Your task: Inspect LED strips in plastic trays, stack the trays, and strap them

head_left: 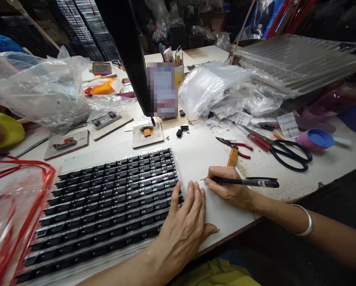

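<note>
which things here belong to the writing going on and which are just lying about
In use:
- black pen, in the right hand
- paper slip, under the pen tip
- left hand, fingertips at the slip

Apparently just lying about:
- scissors
- red-handled pliers
- orange cutter

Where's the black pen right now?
In the head view, the black pen is right of centre, held in the right hand, with its tip at the small white paper beside the left hand.
</note>
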The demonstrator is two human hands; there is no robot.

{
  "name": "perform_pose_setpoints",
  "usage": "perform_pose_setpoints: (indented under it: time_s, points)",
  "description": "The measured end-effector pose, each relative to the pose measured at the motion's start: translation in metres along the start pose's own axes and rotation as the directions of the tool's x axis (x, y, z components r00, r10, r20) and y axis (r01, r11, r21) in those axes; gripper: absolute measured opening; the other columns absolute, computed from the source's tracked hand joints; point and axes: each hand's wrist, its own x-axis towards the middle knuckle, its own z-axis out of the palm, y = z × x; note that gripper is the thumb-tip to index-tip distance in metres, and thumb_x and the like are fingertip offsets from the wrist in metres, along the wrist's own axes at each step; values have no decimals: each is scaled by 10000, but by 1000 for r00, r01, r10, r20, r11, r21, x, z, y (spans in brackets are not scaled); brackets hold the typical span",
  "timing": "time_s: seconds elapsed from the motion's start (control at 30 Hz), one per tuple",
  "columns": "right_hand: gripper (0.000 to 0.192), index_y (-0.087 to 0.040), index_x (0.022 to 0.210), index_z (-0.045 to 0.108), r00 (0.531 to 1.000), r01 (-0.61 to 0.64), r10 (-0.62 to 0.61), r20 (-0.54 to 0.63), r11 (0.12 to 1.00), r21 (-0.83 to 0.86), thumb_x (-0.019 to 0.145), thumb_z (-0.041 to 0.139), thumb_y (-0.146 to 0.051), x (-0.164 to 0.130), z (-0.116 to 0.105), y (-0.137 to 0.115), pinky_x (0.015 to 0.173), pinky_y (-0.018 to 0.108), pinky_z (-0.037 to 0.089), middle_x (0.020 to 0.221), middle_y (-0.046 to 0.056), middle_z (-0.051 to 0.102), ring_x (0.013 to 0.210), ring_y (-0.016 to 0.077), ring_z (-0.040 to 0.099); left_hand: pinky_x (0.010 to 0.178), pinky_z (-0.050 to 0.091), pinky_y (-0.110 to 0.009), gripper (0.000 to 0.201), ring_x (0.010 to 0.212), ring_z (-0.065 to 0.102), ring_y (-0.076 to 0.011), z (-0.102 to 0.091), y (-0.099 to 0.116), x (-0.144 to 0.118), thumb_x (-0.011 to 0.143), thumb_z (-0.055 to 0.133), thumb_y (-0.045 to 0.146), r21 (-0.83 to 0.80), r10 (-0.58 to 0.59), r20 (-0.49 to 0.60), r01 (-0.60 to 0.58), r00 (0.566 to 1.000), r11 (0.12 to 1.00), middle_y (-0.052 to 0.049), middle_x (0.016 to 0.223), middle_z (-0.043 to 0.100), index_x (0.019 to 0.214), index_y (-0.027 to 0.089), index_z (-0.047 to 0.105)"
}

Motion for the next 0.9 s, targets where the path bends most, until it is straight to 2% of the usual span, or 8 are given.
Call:
perform_pose_setpoints:
  time_s: [0.27, 0.47, 0.7, 0.9]
  points:
    - [207, -192, 615, 384, 1000, 14, -13, -29, 999, 36, 787, 472, -118, 2, 1, -2, 524, 246, 278, 565, -45, 378, 529, 88, 325, 1112, 126, -521, 647, 1307, 370, -298, 1, -1, 0, 918, 302, 552, -8, 1, 4, -1, 1000, 1000, -175, 1334, 517, 1260, 47, 519]
    - [183, -188, 610, 426, 981, -160, 185, -61, 944, 290, 765, 522, -169, 6, -8, 0, 499, 229, 289, 549, -49, 413, 538, 92, 361, 1122, 92, -509, 651, 1317, 360, -282, 1, -1, 0, 912, 317, 563, -9, -16, 26, 16, 1000, 1000, -150, 1351, 508, 1291, 65, 495]
    - [211, -188, 619, 396, 998, -29, 40, -52, 982, 186, 780, 517, -128, 1, -9, 4, 496, 216, 290, 556, -59, 400, 513, 74, 344, 1132, 55, -510, 645, 1362, 289, -267, -1, -2, 0, 905, 326, 574, -4, -20, 10, 20, 1000, 1000, -120, 1415, 436, 1316, 99, 475]
    - [194, -183, 647, 431, 999, -10, 15, -40, 991, 136, 822, 510, -154, 1, -8, 5, 515, 215, 303, 575, -51, 422, 530, 77, 367, 1127, 57, -535, 662, 1375, 261, -284, 0, -3, 0, 906, 307, 581, -3, -19, 22, 19, 1000, 1000, -130, 1423, 420, 1328, 93, 459]
